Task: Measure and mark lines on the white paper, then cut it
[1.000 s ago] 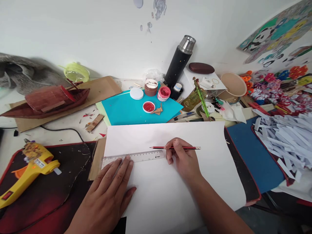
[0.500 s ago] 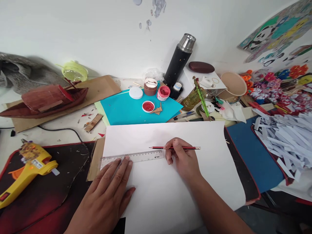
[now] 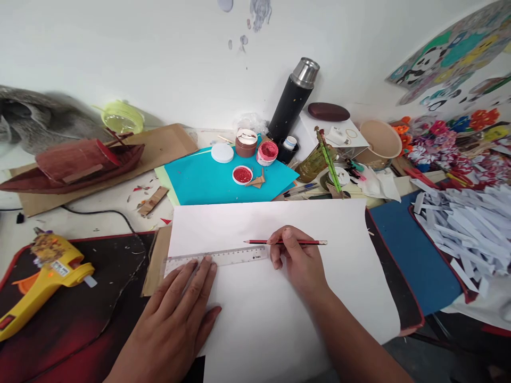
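A clear ruler (image 3: 235,256) lies slightly slanted across a large white sheet of paper (image 3: 255,324). My left hand (image 3: 181,303) rests flat with its fingertips on the left part of the ruler, fingers stretched out. Between the fingers of my right hand (image 3: 297,258) is a red and black pencil (image 3: 259,242), held nearly level just above the ruler's right half. Its sharpened tip points left. Whether the pencil touches the paper I cannot tell.
A yellow glue gun (image 3: 51,276) with its cord lies at left, below a brown model boat (image 3: 75,167). Behind the paper, open paint jars (image 3: 267,153) stand on a turquoise sheet (image 3: 199,181), near a black thermos (image 3: 291,101). White paper strips (image 3: 459,229) are piled at right.
Both hands, the ruler and the pencil keep the same places. The view has shifted very slightly, most visibly on the right side.
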Motion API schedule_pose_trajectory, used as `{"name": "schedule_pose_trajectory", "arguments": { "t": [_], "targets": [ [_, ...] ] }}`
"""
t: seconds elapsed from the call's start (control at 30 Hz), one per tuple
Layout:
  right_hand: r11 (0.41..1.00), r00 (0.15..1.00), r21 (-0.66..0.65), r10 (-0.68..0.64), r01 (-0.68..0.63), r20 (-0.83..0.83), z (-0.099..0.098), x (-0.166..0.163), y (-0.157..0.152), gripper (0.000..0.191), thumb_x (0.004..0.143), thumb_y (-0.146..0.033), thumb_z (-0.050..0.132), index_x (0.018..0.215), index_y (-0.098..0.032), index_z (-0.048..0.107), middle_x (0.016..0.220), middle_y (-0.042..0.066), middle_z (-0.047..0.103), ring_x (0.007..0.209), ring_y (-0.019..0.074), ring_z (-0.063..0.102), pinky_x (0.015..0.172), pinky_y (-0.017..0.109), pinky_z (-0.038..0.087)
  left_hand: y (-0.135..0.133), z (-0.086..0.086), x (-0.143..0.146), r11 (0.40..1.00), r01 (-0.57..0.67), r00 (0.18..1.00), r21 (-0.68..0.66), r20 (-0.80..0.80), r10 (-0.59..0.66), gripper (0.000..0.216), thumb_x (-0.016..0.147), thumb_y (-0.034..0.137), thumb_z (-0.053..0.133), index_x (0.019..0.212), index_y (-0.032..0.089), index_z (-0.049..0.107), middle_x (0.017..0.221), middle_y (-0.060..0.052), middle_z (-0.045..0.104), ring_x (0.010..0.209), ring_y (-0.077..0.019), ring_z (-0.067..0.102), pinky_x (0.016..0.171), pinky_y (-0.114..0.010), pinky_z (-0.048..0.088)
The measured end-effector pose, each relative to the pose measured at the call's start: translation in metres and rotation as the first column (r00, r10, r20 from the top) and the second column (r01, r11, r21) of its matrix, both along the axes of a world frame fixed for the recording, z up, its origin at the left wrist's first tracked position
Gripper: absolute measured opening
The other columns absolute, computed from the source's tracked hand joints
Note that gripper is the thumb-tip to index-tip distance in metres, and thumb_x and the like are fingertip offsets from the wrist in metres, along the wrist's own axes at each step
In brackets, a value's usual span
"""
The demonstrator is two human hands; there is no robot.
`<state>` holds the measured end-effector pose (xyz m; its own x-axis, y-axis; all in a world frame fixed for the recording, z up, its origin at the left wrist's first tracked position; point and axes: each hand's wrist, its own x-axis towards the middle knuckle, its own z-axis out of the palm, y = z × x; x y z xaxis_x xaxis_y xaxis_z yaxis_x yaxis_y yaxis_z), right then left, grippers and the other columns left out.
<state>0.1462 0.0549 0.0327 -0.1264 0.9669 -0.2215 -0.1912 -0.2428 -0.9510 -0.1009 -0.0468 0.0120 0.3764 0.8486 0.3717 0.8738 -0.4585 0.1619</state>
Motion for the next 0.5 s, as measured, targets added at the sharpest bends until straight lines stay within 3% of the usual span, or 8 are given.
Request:
{"name": "schedule_pose_trajectory", "arguments": {
  "t": [0.33,0.5],
  "targets": [
    [1.000,1.000,-0.003,0.020,-0.020,0.010,0.0022,-0.0008,0.0017,0.052,0.097,-0.069,0.074,0.082,-0.020,0.078,0.056,0.000,0.062,0.048,0.0147,0.055,0.049,0.028,0.040,-0.0008,-0.0015,0.0024,1.000,-0.017,0.999,-0.016,0.034,0.018,0.066,0.117,0.040,0.040,0.177,0.019,0.023,0.156,-0.011,0.067,0.137,-0.0309,0.065,0.126,-0.046,0.035],
    [0.994,0.992,-0.015,0.113,-0.112,0.052,0.0082,-0.0046,0.0018,0.051,0.097,-0.069,0.073,0.087,-0.019,0.078,0.064,0.001,0.066,0.051,0.0146,0.059,0.049,0.027,0.039,-0.0013,-0.0041,0.0032,1.000,-0.020,0.998,-0.003,0.056,0.020,0.066,0.116,0.040,0.042,0.176,0.018,0.024,0.156,-0.011,0.067,0.138,-0.0294,0.065,0.128,-0.044,0.033]
  ]
}}
